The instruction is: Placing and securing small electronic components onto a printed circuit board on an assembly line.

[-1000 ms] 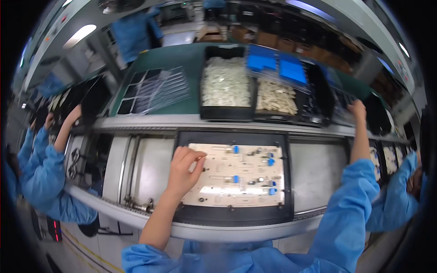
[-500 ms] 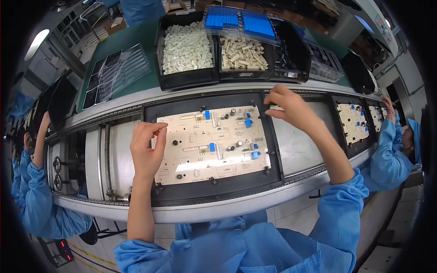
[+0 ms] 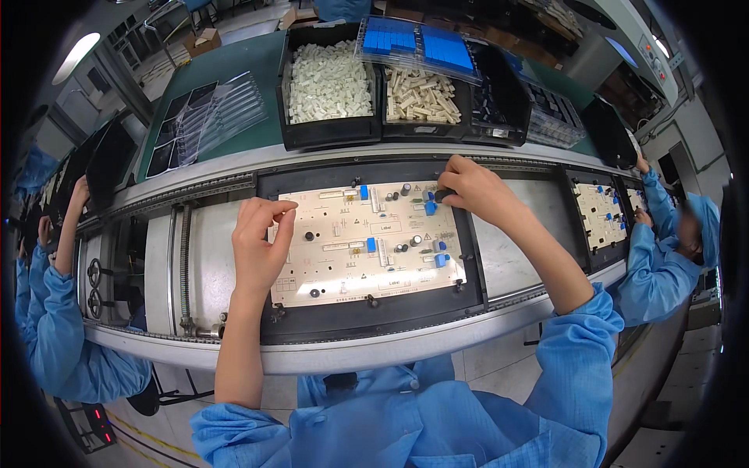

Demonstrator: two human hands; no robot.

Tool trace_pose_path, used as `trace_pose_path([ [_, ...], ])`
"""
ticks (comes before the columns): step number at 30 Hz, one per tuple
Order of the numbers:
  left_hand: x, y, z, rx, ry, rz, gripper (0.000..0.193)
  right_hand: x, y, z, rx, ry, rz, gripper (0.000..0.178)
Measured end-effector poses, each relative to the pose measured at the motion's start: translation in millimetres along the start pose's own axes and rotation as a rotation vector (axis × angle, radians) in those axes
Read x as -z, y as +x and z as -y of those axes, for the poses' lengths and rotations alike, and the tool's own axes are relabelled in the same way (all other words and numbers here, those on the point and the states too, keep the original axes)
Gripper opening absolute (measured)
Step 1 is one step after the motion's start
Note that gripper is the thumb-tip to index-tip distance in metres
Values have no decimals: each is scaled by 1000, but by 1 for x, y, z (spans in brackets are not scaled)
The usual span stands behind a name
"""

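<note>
A cream circuit board (image 3: 331, 269) lies in a black carrier frame (image 3: 367, 329) in front of me. It bears blue blocks, white connectors and dark cylindrical parts. At its upper left corner is my left hand (image 3: 259, 238), fingers curled and thumb and index close together; whatever they may hold is hidden. My right hand (image 3: 482, 187) is at the upper right corner in a closed pinch. A small dark piece shows at its fingertips, by a blue component (image 3: 430, 208); I cannot tell whether it is a loose part or a frame clip.
Behind the rail stand black bins with white connectors (image 3: 331, 86) and cream connectors (image 3: 421, 97). A tray of blue parts (image 3: 421, 47) rests across the bins. Clear plastic trays (image 3: 222, 117) lie at left. People in blue work on both sides; more boards (image 3: 599, 214) sit at right.
My right hand has moved left and inward, from beyond the frame's right edge to the board's upper right corner. My left hand stays near the upper left corner. The whole view has shifted slightly.
</note>
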State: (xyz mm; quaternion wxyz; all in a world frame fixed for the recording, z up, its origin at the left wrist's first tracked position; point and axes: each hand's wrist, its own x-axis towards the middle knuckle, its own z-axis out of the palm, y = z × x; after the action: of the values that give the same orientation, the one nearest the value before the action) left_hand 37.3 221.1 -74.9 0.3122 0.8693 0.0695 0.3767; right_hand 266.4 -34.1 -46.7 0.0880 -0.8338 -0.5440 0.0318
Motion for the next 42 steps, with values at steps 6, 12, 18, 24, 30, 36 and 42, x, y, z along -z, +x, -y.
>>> trace_pose_path([
  [6, 0, -2, 0, -8, -4, 9, 8, -4, 2, 3, -14, -84, 3, 23],
  [12, 2, -1, -1, 35, -11, 3, 6, 9, -8, 5, -28, 8, -123, 20],
  [18, 5, 2, -4, 31, -17, 2, 7, 13, -52, 24, -76, 311, -82, 25],
  [24, 5, 0, -2, 18, -10, 22, 8, -6, -78, 43, -124, 371, -22, 25],
  [30, 11, 2, 6, 84, 1, -50, 6, -13, -71, 44, -90, 300, -88, 20],
  [36, 38, 0, 41, 270, 260, -22, 11, -10, -70, 44, -83, 275, -64, 19],
  [42, 52, -4, 49, 582, 534, 371, 44, -11, -68, 42, -96, 289, -52, 18],
])
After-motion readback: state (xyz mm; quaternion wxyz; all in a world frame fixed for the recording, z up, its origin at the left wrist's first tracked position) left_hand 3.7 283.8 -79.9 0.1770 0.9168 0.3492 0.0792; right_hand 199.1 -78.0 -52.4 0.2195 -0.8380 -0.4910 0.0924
